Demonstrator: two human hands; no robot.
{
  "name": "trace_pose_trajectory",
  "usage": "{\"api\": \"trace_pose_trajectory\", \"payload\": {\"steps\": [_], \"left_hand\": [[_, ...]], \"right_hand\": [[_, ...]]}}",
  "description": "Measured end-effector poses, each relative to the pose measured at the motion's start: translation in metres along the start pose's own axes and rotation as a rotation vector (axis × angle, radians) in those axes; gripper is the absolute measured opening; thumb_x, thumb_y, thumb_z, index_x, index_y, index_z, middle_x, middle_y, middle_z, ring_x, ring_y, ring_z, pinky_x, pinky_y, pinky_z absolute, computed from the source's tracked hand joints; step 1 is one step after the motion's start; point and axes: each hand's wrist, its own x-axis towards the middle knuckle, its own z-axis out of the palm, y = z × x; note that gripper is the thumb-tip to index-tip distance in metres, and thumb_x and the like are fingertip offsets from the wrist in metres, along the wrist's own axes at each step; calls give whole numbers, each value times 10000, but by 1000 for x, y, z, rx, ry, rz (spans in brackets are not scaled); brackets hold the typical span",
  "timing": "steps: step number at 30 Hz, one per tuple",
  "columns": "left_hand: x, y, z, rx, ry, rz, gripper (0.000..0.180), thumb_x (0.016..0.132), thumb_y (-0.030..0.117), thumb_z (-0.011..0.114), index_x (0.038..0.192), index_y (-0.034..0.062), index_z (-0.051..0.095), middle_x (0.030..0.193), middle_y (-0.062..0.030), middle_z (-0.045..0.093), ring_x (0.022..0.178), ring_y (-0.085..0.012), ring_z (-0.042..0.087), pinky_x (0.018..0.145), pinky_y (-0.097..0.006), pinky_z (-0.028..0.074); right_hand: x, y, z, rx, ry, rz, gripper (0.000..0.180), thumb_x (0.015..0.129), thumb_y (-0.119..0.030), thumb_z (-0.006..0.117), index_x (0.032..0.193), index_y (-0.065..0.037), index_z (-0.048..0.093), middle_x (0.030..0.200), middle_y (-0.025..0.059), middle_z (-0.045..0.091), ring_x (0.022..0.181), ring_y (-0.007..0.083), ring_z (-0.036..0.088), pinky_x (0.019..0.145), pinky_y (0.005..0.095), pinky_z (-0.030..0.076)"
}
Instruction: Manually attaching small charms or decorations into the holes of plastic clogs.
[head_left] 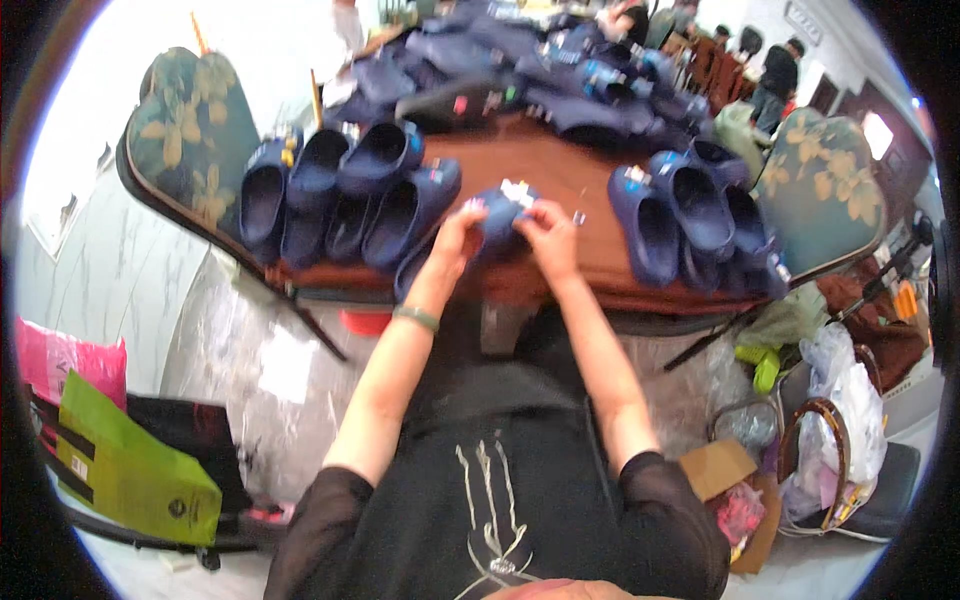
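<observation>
The clog (pixel 492 228) is held at the tabletop's (pixel 583 165) near edge, midway between side rows (pixel 398 215), a layout that I judge gives the hands room. My left hand (pixel 461 238) grips its left side, seemingly steadying it. My right hand (pixel 549 235) has its fingers drawn together against the other side, near pale charms (pixel 516 192); blur means I cannot tell what they pinch. I can't read anything on the clog; a green bag (pixel 130 465) carries a dark emblem.

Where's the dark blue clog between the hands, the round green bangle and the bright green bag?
Dark blue clog (pixel 497 222), head view: upper.
Round green bangle (pixel 416 319), head view: band.
Bright green bag (pixel 132 462), head view: broad side.
</observation>
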Motion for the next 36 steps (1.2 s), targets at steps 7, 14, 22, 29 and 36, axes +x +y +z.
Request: {"api": "trace_pose_trajectory", "payload": {"steps": [7,14,22,29,36], "left_hand": [[-16,-12,-2,19,36,-34,69,810,215,587,858,169,571,770,63,541,680,-49,494,611,-212,395],[-41,15,32,470,-170,222,320,729,133,623,1031,38,577,973,-16,587,915,-126,540,842,-263,410],[-34,1,22,558,-177,214,295,734,84,599,1022,21,601,984,-20,604,904,-126,551,839,-272,417],[-52,-2,24,547,-164,219,345,746,94,597,1079,2,580,1024,-37,595,941,-139,544,865,-274,409],[-32,5,28,553,-186,199,404,641,62,596,1044,29,577,1005,-29,577,959,-152,529,873,-279,401]], "right_hand": [[-30,-12,10,-385,92,-393,161,718,-93,702,869,-56,662,887,108,617,847,275,581,758,353,470],[-31,-26,-1,-700,-4,-503,190,785,-111,621,971,-111,658,994,18,604,953,206,537,823,371,396],[-25,-29,-10,-856,-110,-560,241,784,-89,574,1013,-126,642,1026,-1,584,1031,201,500,891,395,322],[-42,-41,-9,-866,-85,-583,251,754,-126,609,1002,-126,643,1039,4,562,1066,210,472,912,432,307],[-4,-7,-22,-535,-177,-447,199,720,-122,671,918,-115,687,933,70,646,958,243,564,859,391,410]]}}
